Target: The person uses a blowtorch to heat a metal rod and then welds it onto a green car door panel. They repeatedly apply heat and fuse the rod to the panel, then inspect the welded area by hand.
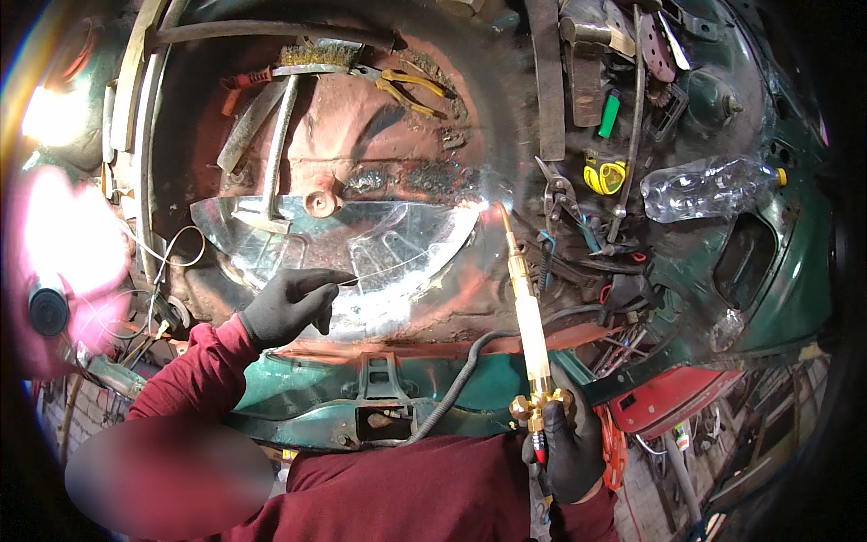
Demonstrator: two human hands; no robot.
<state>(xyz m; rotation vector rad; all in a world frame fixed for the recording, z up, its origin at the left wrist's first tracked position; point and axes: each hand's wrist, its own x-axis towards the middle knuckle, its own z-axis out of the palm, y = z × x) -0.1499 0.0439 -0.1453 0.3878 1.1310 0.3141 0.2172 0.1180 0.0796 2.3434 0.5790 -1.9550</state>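
In the head view, my right hand (pixel 578 443) is closed around the valve end of the brass torch (pixel 531 330), fingers and thumb wrapped below its knobs. The torch slants up and slightly left from my grip, its bent tip beside a bright glow at the right end of the silver sheet (pixel 388 226). My left hand (pixel 293 305) has thumb and forefinger drawn together on a thin rod (pixel 397 269), no real gap between them. The rod runs up and right over the sheet, toward the glow; I cannot tell whether its far end touches. The sheet lies in the rust-red well (pixel 361 140), below the pliers (pixel 411 90) and brush (pixel 316 61), with the hammer (pixel 282 144) resting its head on the sheet's upper left edge.
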